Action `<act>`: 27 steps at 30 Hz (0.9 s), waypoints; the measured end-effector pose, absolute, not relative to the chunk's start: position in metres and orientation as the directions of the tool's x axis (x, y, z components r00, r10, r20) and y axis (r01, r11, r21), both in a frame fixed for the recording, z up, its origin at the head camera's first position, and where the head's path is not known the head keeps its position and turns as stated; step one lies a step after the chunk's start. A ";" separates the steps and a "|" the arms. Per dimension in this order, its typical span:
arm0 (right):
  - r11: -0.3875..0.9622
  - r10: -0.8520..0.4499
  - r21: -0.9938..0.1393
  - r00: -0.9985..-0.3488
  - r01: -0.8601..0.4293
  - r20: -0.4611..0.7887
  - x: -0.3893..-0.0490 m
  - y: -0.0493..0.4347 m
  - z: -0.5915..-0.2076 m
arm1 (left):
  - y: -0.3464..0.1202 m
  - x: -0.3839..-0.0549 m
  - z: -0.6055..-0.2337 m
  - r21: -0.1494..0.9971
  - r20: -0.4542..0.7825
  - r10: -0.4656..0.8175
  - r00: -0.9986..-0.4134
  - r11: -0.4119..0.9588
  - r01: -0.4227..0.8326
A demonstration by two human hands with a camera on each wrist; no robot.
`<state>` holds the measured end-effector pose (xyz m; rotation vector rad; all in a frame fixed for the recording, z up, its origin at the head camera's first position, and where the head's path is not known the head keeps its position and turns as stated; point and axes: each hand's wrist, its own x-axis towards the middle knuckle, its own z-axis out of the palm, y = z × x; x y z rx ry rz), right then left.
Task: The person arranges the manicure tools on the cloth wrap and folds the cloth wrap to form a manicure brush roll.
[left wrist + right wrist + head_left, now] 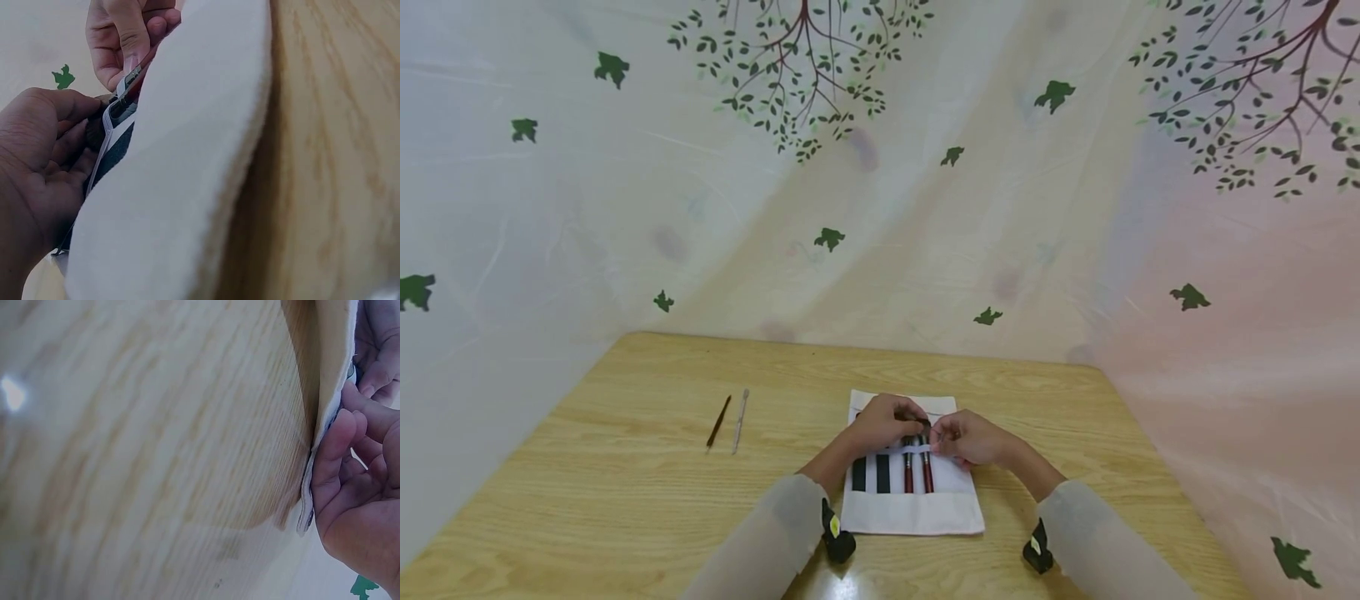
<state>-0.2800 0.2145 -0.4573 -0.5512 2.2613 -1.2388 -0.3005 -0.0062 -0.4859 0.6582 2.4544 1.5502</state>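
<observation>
A white cloth brush case (pixel 912 514) lies spread on the table. Two red-handled paintbrushes, one of them this paintbrush (pixel 928 477), lie in it under a white elastic band (pixel 917 449), their lower ends in the bottom pocket. My left hand (pixel 889 421) pinches the dark head of the right-hand paintbrush above the band; in the left wrist view its fingertips are around the bristles (pixel 95 132). With thumb and fingers, my right hand (pixel 967 437) grips the elastic band beside that brush. The right wrist view shows the right hand (pixel 362 481) curled at the case's edge.
On the wooden table (pixel 625 492), left of the case, lie a thin dark brown brush (pixel 718 422) and a slender pale tool (pixel 741 422). Two dark strips (pixel 883 473) show on the case's left side. A leaf-patterned curtain (pixel 880 275) hangs behind the table.
</observation>
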 end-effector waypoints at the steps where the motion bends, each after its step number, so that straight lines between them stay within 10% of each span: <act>1: 0.502 -0.564 -0.858 -0.793 -0.109 -0.230 -0.280 0.215 -0.457 | -0.006 -0.301 -0.486 0.891 0.095 0.443 -0.891 0.361 0.274; 14: 0.537 -0.573 -0.837 -0.774 -0.105 -0.271 -0.278 0.227 -0.442 | -0.014 -0.304 -0.484 0.986 0.126 0.303 -0.945 0.069 0.154; 27: 0.606 -0.629 -0.641 -0.777 -0.472 -0.022 -0.274 0.238 -0.449 | -0.068 -0.311 -0.460 0.985 0.173 0.132 -0.976 -0.003 0.175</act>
